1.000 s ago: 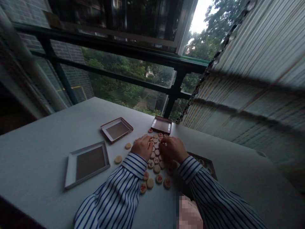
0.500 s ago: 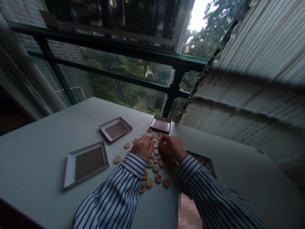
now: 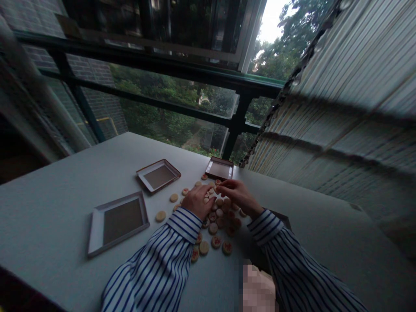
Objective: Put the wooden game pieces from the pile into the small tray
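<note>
Round wooden Chinese chess pieces (image 3: 212, 228), some with red or dark characters, lie loosely grouped on the white table (image 3: 65, 203). My left hand (image 3: 197, 200) rests low over the left part of the group, thumb and fingers curved but apart, with pieces showing in the gap. Close beside it, my right hand (image 3: 239, 196) reaches in from the right. Its thumb and fingertips pinch a pale piece (image 3: 217, 189) just above the group. The palm and sleeve hide some pieces beneath.
Two shallow open box parts, one nearer (image 3: 118, 223) and one farther (image 3: 158, 175), lie left of the pieces. Another shallow box (image 3: 219, 168) sits at the back edge. A dark tray (image 3: 286, 220) is partly covered by my right sleeve. A railing (image 3: 156, 102) and window stand behind.
My right hand has shifted slightly right and lifted, its fingers now stretched toward the left hand. Pieces under it are more exposed. My left hand has moved slightly right, its thumb farther from the fingers.
</note>
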{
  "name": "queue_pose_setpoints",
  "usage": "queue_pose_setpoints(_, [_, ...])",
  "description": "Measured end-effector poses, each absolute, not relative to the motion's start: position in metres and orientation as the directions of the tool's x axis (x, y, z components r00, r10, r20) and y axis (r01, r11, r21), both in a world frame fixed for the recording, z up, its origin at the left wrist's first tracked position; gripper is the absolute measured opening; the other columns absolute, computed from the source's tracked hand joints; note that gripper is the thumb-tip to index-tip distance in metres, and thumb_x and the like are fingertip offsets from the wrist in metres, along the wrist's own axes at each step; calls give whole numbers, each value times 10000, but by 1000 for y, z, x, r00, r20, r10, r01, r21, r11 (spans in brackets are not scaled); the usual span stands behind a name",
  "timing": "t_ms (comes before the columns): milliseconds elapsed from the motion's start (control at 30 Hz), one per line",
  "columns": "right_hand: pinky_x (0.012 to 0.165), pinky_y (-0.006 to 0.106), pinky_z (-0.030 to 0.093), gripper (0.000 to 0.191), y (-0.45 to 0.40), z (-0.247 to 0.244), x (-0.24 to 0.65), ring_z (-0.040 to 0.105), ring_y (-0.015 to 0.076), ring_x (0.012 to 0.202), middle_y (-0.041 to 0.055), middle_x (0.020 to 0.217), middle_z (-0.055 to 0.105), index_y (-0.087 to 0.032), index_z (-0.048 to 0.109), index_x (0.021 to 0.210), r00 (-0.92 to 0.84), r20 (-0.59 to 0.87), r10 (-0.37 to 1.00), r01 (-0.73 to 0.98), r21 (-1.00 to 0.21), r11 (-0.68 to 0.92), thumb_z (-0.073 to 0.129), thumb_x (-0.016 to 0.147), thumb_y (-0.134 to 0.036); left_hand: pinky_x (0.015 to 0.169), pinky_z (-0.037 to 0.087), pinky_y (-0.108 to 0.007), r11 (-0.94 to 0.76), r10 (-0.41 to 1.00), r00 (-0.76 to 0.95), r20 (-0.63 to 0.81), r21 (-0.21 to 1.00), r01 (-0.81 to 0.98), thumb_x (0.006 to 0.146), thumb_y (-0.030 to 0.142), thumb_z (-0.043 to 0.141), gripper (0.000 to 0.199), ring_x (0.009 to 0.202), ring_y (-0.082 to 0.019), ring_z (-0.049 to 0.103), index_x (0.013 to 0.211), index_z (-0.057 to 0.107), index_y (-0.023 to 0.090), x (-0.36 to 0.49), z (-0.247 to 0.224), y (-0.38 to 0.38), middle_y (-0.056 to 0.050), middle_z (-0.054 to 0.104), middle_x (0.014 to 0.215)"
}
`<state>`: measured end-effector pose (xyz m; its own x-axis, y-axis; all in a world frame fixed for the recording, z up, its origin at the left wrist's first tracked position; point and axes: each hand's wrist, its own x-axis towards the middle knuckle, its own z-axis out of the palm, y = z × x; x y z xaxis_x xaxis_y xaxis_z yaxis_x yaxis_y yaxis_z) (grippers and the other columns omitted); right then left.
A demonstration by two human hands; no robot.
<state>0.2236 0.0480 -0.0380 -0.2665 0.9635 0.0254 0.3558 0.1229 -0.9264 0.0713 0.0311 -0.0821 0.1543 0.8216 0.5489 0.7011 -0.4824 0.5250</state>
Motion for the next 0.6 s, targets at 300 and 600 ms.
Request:
queue_pose_setpoints(300, [556,205,398,194,48,-39,223,538,90,591,16,690,605,-138,609,725,-326,14,945,222,-971,91,578,677,-323,686,446,-297,-541,769,164,618,493,681,684,220,592,247,751,-180,575,923,568,163,71,-78,29,-40,634,823])
queue_pose_setpoints(600, [603,223,406,241,44,-37,222,545,99,630,16,695,611,-140,629,767,-376,50,925,214,-967,139,579,700,-367,657,434,-272,-530,762,132,634,494,689,676,180,575,199,696,-155,576,876,575,172,73,-76,28,-15,635,762])
